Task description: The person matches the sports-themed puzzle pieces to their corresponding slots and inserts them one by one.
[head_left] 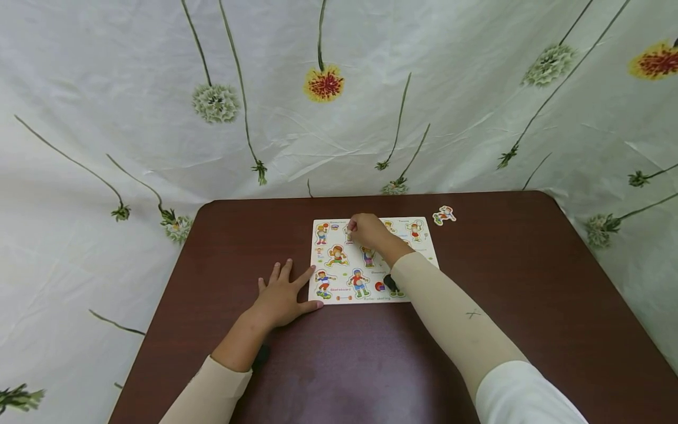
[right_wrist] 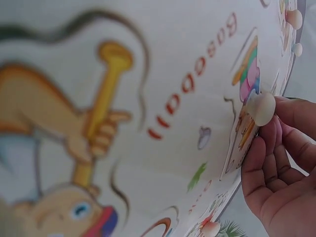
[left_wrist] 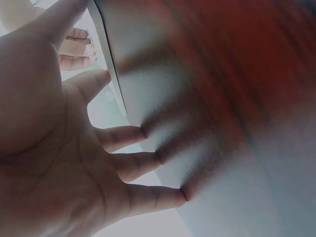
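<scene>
A white puzzle board [head_left: 341,281] with printed sports figures and words lies on the table. My right hand [head_left: 368,231] is over its top row. In the right wrist view, thumb and fingers pinch the pale round knob [right_wrist: 262,108] of a knobbed puzzle piece [right_wrist: 250,74]. That piece is at its outlined place in the board; whether it sits fully down I cannot tell. My left hand [head_left: 281,299] lies at the board's left side, fingers spread. Its thumb and index fingertips touch the board's edge, and the other fingertips rest on the table.
A loose figure piece [head_left: 444,215] lies on the brown table [head_left: 503,259], off the board's upper right corner. Other figure pieces, such as a running one [head_left: 336,255], sit in the board. Behind the table hangs a white flowered cloth [head_left: 360,135].
</scene>
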Demonstrator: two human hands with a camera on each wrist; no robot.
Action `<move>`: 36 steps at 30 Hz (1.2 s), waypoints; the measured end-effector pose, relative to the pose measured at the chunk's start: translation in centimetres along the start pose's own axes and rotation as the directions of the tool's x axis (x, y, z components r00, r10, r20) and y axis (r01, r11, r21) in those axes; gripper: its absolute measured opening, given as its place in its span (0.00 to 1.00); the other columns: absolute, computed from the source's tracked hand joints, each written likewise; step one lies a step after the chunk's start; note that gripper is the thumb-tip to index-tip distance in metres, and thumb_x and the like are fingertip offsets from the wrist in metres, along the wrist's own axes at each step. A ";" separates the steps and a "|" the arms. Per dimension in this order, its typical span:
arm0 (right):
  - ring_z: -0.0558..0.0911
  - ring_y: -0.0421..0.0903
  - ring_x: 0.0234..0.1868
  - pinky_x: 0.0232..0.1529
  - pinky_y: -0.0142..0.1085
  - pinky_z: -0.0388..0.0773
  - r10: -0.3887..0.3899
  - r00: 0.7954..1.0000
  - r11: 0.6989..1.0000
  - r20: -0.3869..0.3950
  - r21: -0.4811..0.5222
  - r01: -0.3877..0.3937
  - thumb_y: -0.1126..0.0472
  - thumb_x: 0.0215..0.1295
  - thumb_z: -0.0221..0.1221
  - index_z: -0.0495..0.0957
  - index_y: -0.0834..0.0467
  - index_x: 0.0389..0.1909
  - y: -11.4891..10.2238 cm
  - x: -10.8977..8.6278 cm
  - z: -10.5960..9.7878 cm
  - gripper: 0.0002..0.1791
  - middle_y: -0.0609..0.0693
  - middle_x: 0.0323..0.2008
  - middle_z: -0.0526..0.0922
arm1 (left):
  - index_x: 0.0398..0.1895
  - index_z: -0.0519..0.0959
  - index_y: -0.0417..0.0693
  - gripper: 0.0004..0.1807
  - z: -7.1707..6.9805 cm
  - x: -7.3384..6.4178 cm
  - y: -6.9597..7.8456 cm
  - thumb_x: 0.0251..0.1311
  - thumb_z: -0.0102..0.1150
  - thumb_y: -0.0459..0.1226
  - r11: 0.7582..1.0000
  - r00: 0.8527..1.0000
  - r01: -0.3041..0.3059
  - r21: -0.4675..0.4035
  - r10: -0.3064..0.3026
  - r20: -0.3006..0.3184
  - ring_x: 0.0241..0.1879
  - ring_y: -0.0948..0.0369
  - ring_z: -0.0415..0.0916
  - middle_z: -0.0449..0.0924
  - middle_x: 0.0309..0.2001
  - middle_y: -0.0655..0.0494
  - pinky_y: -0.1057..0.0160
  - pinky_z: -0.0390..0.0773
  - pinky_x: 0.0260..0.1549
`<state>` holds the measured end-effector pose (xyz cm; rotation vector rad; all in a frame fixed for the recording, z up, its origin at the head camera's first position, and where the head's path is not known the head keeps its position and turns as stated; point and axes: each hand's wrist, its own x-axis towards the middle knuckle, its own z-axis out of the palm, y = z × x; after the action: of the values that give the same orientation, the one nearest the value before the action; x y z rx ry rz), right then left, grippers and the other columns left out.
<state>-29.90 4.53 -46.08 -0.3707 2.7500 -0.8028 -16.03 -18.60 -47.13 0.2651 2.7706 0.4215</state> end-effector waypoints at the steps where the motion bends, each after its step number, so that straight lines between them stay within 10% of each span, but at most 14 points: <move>1: 0.74 0.43 0.32 0.35 0.32 0.72 0.002 1.000 1.000 0.000 -0.003 -0.002 0.62 0.72 0.60 0.81 0.59 0.44 0.0 0.0 0.0 0.06 0.50 0.34 0.80 | 0.80 0.58 0.66 0.48 0.0 0.0 0.0 0.58 0.62 0.66 1.000 1.000 0.000 0.001 0.000 -0.001 0.79 0.32 0.38 0.43 0.80 0.33 0.20 0.45 0.66; 22: 0.81 0.50 0.47 0.48 0.43 0.79 0.038 0.988 0.926 -0.152 0.377 0.023 0.55 0.74 0.59 0.82 0.53 0.48 1.7 -2.0 -2.6 0.09 0.52 0.46 0.83 | 0.80 0.56 0.67 0.48 -0.1 0.0 0.1 0.59 0.61 0.66 1.000 1.000 0.006 -0.001 -0.006 0.014 0.80 0.32 0.37 0.42 0.81 0.34 0.20 0.43 0.67; 36: 0.82 0.51 0.49 0.49 0.45 0.79 0.056 0.964 0.905 -0.259 0.421 0.060 0.53 0.74 0.59 0.81 0.55 0.52 4.4 -5.4 -5.3 0.13 0.54 0.49 0.85 | 0.80 0.57 0.66 0.48 0.0 0.0 0.0 0.59 0.62 0.66 1.000 1.000 0.000 0.000 0.000 0.007 0.79 0.32 0.37 0.43 0.81 0.34 0.20 0.44 0.67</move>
<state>-27.20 12.33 -43.28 -0.1850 2.6926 -1.5156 -16.01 -18.61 -47.07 0.2653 2.7638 0.4199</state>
